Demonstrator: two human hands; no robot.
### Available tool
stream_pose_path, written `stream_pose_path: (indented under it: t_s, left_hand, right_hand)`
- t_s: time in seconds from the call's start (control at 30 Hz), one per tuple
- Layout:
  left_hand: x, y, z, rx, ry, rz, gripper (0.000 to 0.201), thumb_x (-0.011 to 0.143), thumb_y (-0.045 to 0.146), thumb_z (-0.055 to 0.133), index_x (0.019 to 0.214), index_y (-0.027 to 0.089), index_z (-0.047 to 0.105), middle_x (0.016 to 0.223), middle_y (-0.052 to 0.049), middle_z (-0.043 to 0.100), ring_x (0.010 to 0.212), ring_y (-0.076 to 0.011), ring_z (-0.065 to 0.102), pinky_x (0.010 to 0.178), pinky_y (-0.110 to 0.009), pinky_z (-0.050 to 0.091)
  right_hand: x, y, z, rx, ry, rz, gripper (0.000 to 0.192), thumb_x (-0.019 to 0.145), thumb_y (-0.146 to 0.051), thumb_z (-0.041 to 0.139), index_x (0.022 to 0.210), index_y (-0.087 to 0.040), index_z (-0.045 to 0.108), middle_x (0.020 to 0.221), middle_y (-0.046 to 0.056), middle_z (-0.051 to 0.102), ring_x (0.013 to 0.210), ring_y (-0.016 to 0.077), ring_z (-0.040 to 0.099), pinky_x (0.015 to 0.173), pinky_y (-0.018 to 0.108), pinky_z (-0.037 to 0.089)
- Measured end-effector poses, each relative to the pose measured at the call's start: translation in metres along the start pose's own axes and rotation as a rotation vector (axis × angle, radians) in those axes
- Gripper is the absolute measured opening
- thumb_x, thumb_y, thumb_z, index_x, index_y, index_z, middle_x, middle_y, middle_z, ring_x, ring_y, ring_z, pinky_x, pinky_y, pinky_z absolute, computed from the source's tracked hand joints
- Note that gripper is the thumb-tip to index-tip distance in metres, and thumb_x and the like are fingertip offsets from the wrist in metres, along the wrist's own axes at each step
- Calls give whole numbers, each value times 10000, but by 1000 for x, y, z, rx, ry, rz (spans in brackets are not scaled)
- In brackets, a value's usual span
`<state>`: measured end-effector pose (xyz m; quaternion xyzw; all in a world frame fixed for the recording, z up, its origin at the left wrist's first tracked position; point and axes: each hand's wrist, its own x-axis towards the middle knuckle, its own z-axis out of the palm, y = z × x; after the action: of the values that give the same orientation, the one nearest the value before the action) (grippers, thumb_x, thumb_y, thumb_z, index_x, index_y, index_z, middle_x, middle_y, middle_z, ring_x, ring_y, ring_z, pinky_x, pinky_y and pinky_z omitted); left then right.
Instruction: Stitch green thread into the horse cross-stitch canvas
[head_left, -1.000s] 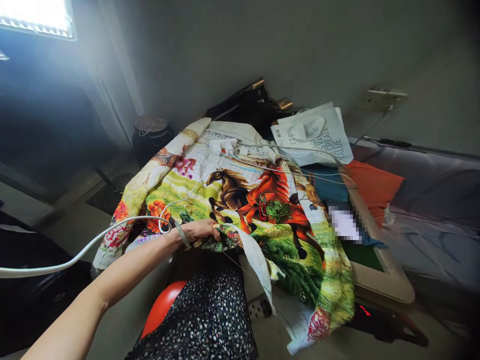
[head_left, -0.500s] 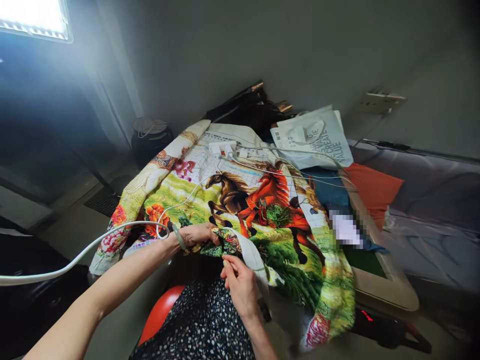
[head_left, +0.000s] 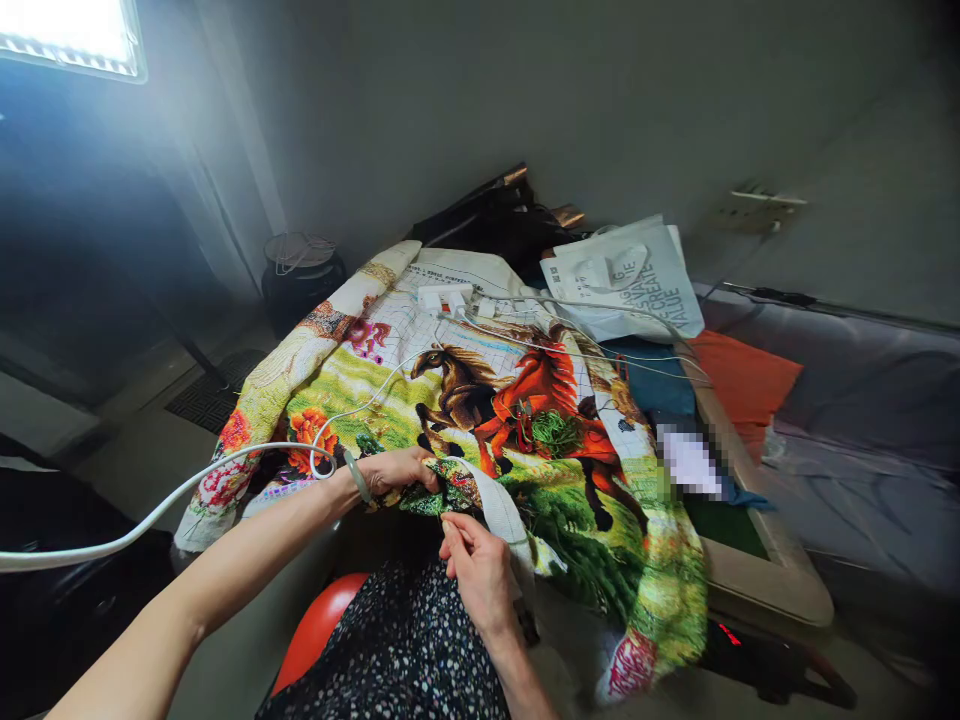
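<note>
The left hand [head_left: 405,472], with a pale bracelet [head_left: 358,477] at its wrist, grips the turned-up near edge of a stitched cloth [head_left: 360,375], thumb and fingers closed on the fold. The right hand [head_left: 480,570] sits just beside and below that fold, toward the body, thumb and forefinger pressed together and the other fingers curled in; whether a needle or thread is between the tips is too small to tell.

The cloth spreads out beyond both hands over a surface [head_left: 784,585], whose pale rim shows well to the right of the right hand. A bundle of green thread [head_left: 556,430] lies on the cloth, ahead and to the right of the left hand. A white cable [head_left: 142,525] loops close by the left wrist, and a power strip [head_left: 444,298] rests on the cloth farther ahead.

The step in hand looks like a stitch at the fold, the left hand steadying. The next move seems to call for a firm left hold and a careful right-hand pull, clear of the cable.
</note>
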<state>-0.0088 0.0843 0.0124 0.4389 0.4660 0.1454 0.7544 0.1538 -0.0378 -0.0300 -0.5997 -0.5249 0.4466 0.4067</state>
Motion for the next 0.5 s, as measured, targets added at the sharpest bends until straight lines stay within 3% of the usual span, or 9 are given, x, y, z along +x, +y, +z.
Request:
stream_pose_path:
  t_s: [0.5]
  left_hand:
    - [4, -4, -1, 22, 27, 8, 172, 508, 169, 709, 680, 161, 722, 655, -38, 685, 543, -141, 574, 529, -235, 452]
  right_hand:
    - [2, -7, 1, -46, -7, 30, 653, 902, -731, 523, 900, -131, 781, 558, 45, 585, 408, 122, 487, 401, 211, 376]
